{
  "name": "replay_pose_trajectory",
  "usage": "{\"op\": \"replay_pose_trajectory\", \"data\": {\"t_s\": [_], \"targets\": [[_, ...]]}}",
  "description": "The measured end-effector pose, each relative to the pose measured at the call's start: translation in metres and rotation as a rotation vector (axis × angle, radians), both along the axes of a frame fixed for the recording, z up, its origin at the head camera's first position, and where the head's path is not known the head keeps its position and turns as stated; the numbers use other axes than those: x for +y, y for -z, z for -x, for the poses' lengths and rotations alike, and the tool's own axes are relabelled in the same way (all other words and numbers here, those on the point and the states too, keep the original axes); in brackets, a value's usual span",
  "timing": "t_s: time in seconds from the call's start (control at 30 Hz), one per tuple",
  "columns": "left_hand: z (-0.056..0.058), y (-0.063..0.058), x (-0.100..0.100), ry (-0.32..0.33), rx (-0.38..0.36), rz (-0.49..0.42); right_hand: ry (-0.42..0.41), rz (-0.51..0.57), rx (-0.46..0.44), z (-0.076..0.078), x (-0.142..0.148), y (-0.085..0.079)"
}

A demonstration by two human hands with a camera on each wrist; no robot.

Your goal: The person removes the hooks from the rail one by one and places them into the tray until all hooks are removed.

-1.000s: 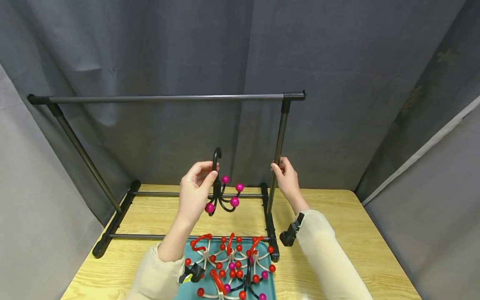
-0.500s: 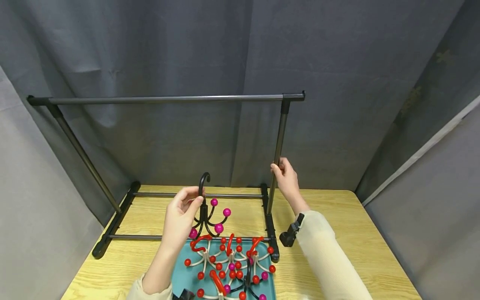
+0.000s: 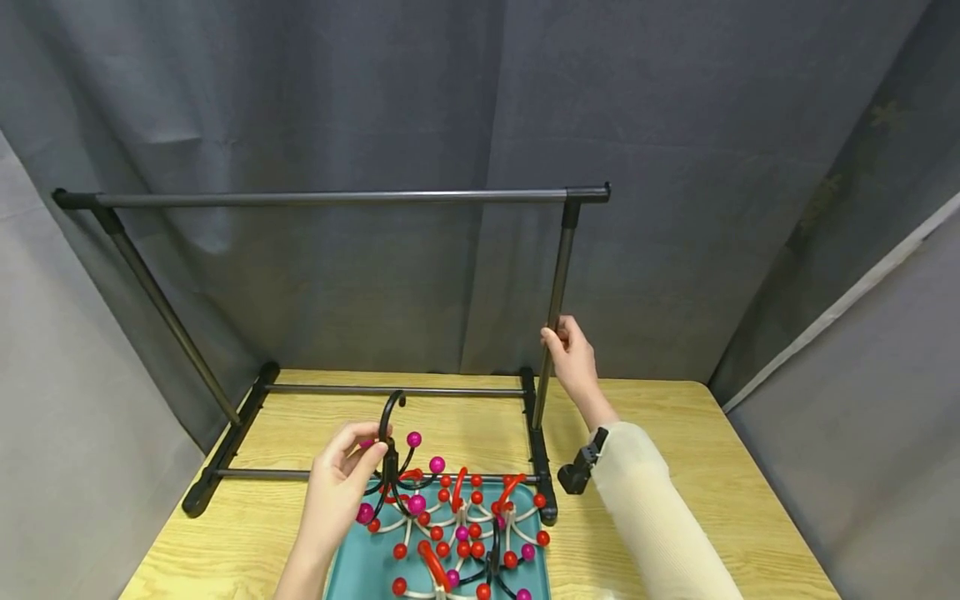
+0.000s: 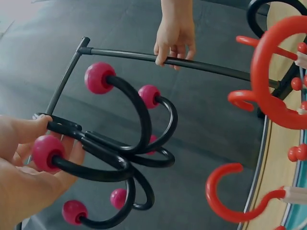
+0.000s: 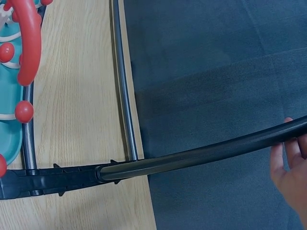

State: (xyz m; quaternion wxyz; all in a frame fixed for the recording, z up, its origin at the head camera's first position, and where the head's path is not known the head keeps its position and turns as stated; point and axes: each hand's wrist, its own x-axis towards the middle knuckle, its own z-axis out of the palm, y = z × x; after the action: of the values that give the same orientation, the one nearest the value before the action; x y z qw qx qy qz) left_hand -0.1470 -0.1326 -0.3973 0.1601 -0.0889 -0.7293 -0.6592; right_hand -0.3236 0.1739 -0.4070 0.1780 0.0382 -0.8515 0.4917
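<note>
My left hand point(image 3: 339, 475) pinches a black multi-arm hanger hook point(image 4: 108, 148) by its stem, just under the curved top. Magenta balls point(image 4: 99, 77) tip its several upturned arms. In the head view it overlaps the far left part of the teal tray point(image 3: 348, 546). My right hand point(image 3: 573, 362) grips the right upright point(image 3: 560, 271) of the metal rack about midway up; the right wrist view shows its fingers point(image 5: 278, 163) around the tube. On the tray lie several white hooks with red tops point(image 3: 435, 565) and red balls, and another black hook point(image 3: 495, 554) with magenta balls.
The rack's top bar point(image 3: 337, 198) spans above the table point(image 3: 675, 475). Its black feet point(image 3: 225, 454) and lower rods point(image 3: 262, 474) stand on the wood, the front rod running along the tray's far edge. A grey curtain point(image 3: 675, 208) hangs behind.
My left hand has lowered the black hook from between the rack's uprights, down and to the left toward the tray. My right hand has stayed on the upright.
</note>
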Motion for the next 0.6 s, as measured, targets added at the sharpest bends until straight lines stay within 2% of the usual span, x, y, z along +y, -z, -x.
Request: {"op": "replay_pose_trajectory", "data": {"t_s": [0.33,0.5,0.6], "targets": [[-0.015,0.025,-0.019,0.004,0.077,0.059,0.001,0.009,0.003,0.0,-0.002,0.0],[-0.021,0.04,-0.032,0.02,0.149,0.032,-0.008,0.0,-0.011,0.001,-0.003,-0.001],[-0.025,0.047,-0.039,0.009,0.139,0.024,-0.013,0.002,-0.012,0.0,-0.002,-0.001]]}}
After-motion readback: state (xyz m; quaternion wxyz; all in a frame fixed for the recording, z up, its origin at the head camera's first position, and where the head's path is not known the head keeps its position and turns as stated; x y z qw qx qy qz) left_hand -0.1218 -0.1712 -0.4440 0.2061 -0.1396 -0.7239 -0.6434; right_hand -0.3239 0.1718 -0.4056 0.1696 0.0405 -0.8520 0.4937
